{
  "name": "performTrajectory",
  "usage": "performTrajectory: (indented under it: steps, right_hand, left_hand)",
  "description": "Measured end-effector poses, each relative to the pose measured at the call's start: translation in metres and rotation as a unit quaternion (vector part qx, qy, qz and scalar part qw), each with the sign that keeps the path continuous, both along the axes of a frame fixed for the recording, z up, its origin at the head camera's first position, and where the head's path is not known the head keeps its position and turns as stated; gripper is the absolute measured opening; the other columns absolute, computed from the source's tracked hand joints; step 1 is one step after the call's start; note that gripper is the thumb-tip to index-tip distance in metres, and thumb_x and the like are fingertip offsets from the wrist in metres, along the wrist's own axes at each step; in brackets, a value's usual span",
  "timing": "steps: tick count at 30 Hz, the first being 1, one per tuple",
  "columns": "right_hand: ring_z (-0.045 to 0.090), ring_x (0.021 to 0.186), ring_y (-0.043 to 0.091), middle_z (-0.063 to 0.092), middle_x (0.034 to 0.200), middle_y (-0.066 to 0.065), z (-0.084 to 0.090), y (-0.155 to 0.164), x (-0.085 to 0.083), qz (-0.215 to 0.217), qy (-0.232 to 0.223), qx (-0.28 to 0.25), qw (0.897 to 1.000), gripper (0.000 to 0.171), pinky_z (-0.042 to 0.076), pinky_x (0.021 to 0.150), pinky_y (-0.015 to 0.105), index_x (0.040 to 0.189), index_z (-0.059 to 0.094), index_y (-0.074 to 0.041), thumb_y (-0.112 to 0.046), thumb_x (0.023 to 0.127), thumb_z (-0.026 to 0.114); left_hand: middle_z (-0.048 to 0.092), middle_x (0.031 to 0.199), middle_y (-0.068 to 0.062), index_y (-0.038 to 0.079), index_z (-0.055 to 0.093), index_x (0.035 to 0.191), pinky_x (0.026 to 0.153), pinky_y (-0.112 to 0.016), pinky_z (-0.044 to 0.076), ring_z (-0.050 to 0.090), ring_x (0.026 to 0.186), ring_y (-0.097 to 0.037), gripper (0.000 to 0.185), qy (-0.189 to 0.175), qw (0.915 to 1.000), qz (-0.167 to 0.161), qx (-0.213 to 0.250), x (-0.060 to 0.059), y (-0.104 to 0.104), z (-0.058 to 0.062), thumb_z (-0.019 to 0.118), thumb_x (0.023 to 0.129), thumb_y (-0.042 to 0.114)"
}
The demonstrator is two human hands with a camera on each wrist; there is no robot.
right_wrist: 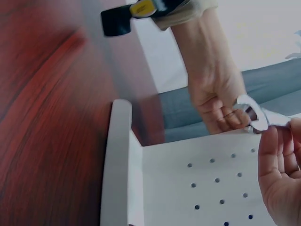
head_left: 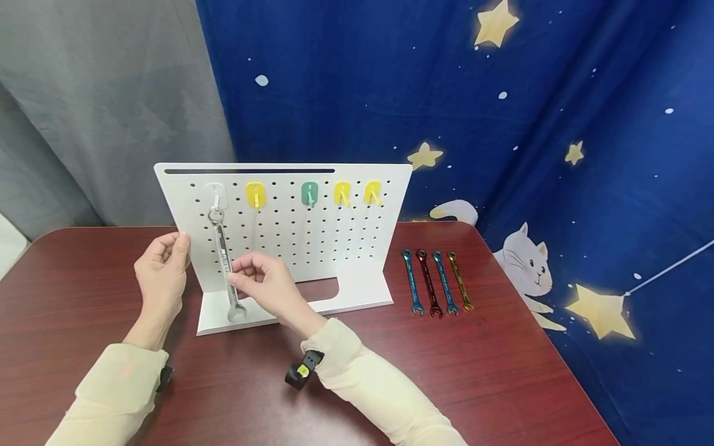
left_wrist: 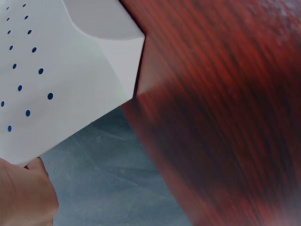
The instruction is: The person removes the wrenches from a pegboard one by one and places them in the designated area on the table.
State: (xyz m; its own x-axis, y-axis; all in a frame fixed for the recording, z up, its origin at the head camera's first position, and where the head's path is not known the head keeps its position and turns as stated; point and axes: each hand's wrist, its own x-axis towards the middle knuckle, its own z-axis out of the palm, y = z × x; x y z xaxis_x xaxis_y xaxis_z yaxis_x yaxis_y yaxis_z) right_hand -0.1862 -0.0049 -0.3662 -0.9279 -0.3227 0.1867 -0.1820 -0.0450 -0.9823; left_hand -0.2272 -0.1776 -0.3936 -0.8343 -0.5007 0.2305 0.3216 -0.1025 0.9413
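Note:
A silver combination wrench (head_left: 221, 244) hangs down in front of the white pegboard (head_left: 290, 235), ring end up, open end near the base. Its ring meets the clear hook (head_left: 215, 197) at the board's upper left; I cannot tell if the hook passes fully through. My right hand (head_left: 273, 282) pinches the lower shank between thumb and fingers; in the right wrist view the open jaw of the wrench (right_wrist: 256, 117) juts past the right hand (right_wrist: 282, 174). At the board's left edge, my left hand (head_left: 162, 269) grips the rim, thumb in front.
Yellow and green hooks, among them a green hook (head_left: 309, 194), line the board's upper part. Several coloured wrenches, including a dark red wrench (head_left: 429, 282), lie side by side on the brown table (head_left: 446, 371) to the right. Curtains (head_left: 357, 80) hang behind the table.

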Motion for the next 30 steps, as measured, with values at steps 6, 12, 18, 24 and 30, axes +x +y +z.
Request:
performTrajectory:
  steps: [6, 12, 18, 24, 30]
  right_hand:
    - [0.057, 0.061, 0.003, 0.061, 0.08, 0.01, 0.011, 0.002, 0.01, 0.029, -0.046, -0.035, 0.998, 0.017, 0.055, 0.06, 0.022, 0.101, 0.058, 0.012, 0.005, 0.087, 0.062]
    - [0.056, 0.06, 0.005, 0.057, 0.073, -0.001, 0.017, 0.001, 0.015, 0.051, -0.076, -0.079, 0.993, 0.018, 0.052, 0.055, 0.018, 0.102, 0.055, 0.015, 0.007, 0.087, 0.06]
    - [0.055, 0.061, 0.005, 0.056, 0.072, -0.001, 0.022, 0.001, 0.016, 0.055, -0.082, -0.089, 0.991, 0.018, 0.052, 0.054, 0.018, 0.102, 0.054, 0.015, 0.007, 0.087, 0.06]
    - [0.056, 0.062, 0.005, 0.056, 0.073, -0.001, 0.027, 0.002, 0.017, 0.066, -0.073, -0.088, 0.991, 0.018, 0.054, 0.055, 0.02, 0.102, 0.054, 0.015, 0.009, 0.087, 0.06]
    - [0.056, 0.063, 0.005, 0.057, 0.077, 0.0, 0.03, 0.007, 0.02, 0.079, -0.067, -0.075, 0.992, 0.02, 0.055, 0.058, 0.021, 0.104, 0.053, 0.015, 0.008, 0.087, 0.06]
  left_hand:
    - [0.061, 0.065, 0.01, 0.017, 0.065, 0.082, 0.059, -0.007, 0.047, 0.053, 0.06, 0.001, 0.008, -0.007, 0.9999, 0.003, -0.012, -0.001, -0.001, 0.0, 0.066, 0.089, 0.013]
    - [0.061, 0.065, 0.009, 0.013, 0.066, 0.085, 0.059, -0.007, 0.047, 0.053, 0.06, 0.001, 0.004, -0.005, 0.9998, -0.001, -0.017, 0.0, -0.001, -0.001, 0.066, 0.089, 0.015]
    - [0.061, 0.066, 0.008, 0.01, 0.067, 0.087, 0.06, -0.007, 0.048, 0.054, 0.06, 0.001, 0.005, 0.001, 1.0, -0.01, -0.001, 0.0, -0.001, -0.001, 0.067, 0.088, 0.015]
    - [0.061, 0.065, 0.008, 0.01, 0.067, 0.087, 0.059, -0.008, 0.047, 0.052, 0.059, 0.0, 0.005, -0.001, 1.0, -0.008, -0.001, 0.0, -0.001, -0.001, 0.067, 0.088, 0.015]
    - [0.061, 0.064, 0.009, 0.012, 0.067, 0.086, 0.059, -0.008, 0.047, 0.052, 0.059, 0.001, 0.003, 0.0, 1.0, -0.007, -0.001, -0.001, -0.002, -0.002, 0.067, 0.088, 0.013]
